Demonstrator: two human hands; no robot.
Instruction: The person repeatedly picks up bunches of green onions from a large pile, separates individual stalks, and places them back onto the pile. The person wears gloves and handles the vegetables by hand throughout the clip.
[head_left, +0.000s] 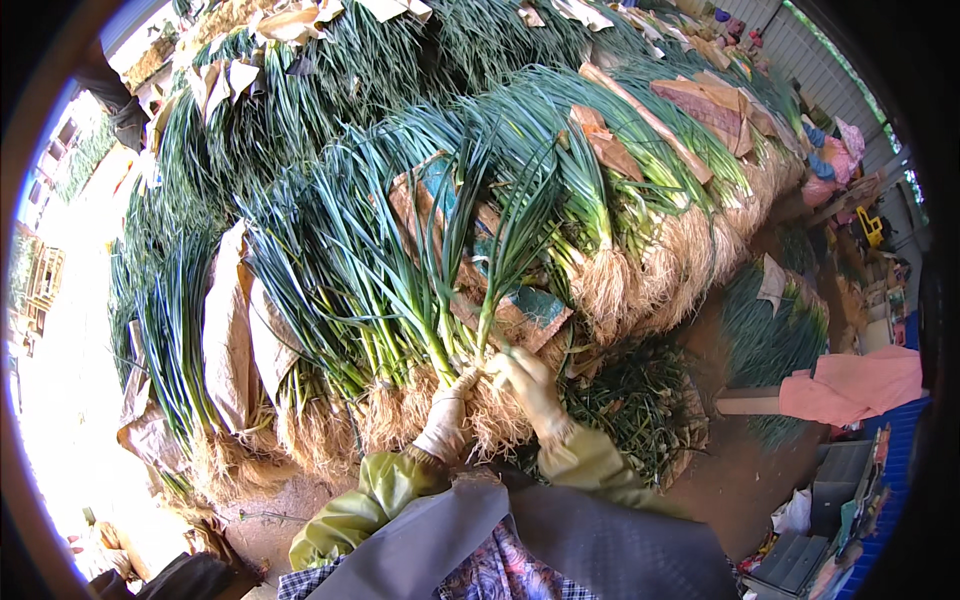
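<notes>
My left hand (448, 411), in a pale glove, is closed around the white lower stalks of a small bunch of green onions (442, 337). The stringy roots (497, 416) hang below, between my two hands. My right hand (527, 384), also gloved, is slightly blurred and touches the base of the stalks from the right. Its fingers are bent, but whether they grip a stalk is unclear. Just beyond lies a torn brown and teal sack (544, 309), partly covered by the leaves.
More rooted onion bunches (322, 420) lie left, with heaps (645, 247) to the right and behind. Dark leaf trimmings (626, 412) lie below right. A pink cloth (847, 386) hangs over a wooden bar (746, 401). Another person (832, 161) in a hat is at far right.
</notes>
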